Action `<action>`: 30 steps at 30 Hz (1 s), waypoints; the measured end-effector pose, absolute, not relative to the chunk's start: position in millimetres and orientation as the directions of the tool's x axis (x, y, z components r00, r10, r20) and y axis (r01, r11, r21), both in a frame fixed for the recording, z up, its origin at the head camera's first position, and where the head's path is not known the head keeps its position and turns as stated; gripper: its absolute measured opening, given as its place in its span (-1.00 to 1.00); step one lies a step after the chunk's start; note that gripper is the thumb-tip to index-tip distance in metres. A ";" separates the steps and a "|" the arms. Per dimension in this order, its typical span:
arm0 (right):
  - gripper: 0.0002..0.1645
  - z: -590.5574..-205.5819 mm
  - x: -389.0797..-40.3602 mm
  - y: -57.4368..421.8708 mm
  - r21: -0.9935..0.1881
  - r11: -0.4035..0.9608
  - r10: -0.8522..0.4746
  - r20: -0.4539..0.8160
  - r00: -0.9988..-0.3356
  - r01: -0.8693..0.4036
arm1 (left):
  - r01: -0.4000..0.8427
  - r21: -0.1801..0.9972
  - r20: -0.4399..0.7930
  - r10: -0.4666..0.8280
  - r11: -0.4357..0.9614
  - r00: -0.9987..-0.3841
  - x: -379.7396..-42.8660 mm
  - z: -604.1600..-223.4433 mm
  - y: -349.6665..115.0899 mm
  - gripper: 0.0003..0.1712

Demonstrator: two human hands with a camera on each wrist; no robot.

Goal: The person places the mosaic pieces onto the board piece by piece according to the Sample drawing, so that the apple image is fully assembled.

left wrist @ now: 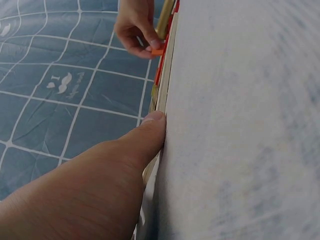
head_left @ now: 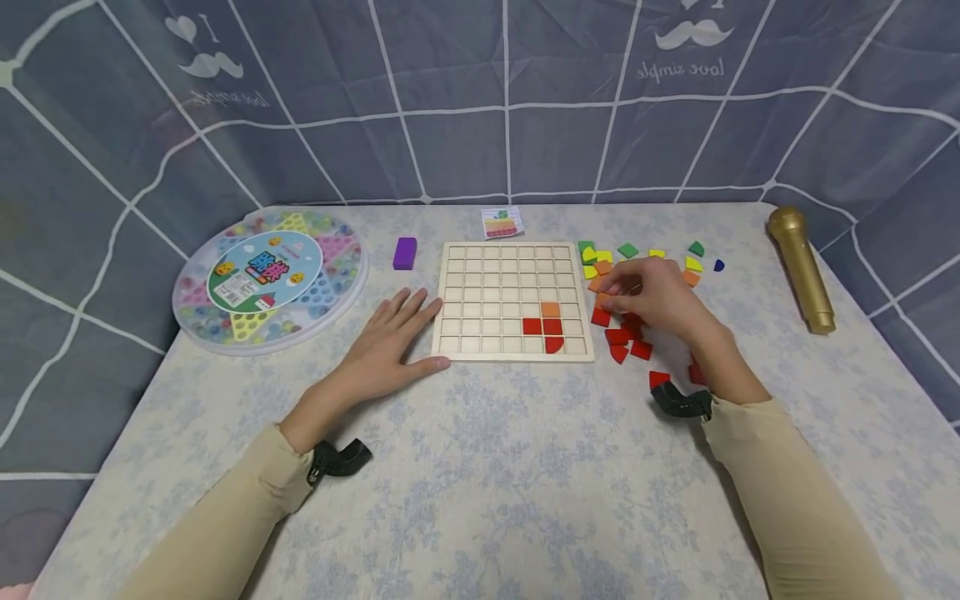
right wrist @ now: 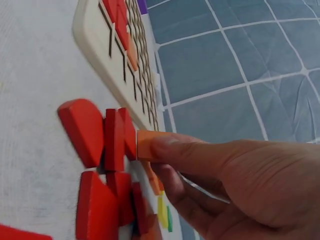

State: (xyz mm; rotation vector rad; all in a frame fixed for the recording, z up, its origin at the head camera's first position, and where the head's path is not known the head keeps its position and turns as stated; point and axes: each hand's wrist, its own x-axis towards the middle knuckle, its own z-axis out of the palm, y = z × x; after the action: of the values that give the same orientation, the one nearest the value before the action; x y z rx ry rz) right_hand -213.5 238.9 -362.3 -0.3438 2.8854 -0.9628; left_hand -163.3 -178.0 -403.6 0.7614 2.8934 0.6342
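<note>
The pale wooden square grid board [head_left: 491,279] lies flat on the blue-patterned white bench [head_left: 480,475]. The left hand [head_left: 382,350], at the board's left side, has its fingers extended and spread, with the thumb touching the board's edge. The right hand [head_left: 656,293], just right of the board, has its thumb and fingers drawn into a pinch. A gold microphone-shaped cylinder [head_left: 802,271] lies well to the right of the board. A small printed paper card [head_left: 502,223] is just beyond the board's far edge; a purple rectangular block [head_left: 405,253] is near its far left corner. The right thumb and fingers grasp a flat orange piece [right wrist: 144,145], right of the board. Loose red pieces [head_left: 617,337] are scattered right of the board, around the right hand. In the board's cells sit two red squares [head_left: 532,326], an orange square [head_left: 550,309] and a red round-edged piece [head_left: 553,344]. A dark blue piece [head_left: 719,265] lies farther right of the board.
</note>
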 end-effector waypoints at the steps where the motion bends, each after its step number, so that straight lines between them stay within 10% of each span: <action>1: -0.73 -361.8 -213.1 238.2 -0.609 0.769 -0.238 0.009 -0.971 -0.194 | 0.453 0.412 0.024 0.488 0.791 -0.873 -163.2 -403.8 -178.0 0.09; 30: -0.86 -375.2 -216.2 145.1 -0.644 0.657 -0.423 0.117 -0.899 -0.393 | 0.456 0.418 0.034 0.487 0.786 -0.872 -162.1 -404.4 -178.8 0.07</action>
State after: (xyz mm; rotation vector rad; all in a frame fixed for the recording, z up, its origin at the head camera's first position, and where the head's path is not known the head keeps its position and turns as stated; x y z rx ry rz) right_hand -216.2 145.1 -375.2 -0.6942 2.8196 -1.0804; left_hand -162.1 -178.8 -404.4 0.7662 2.8971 0.6489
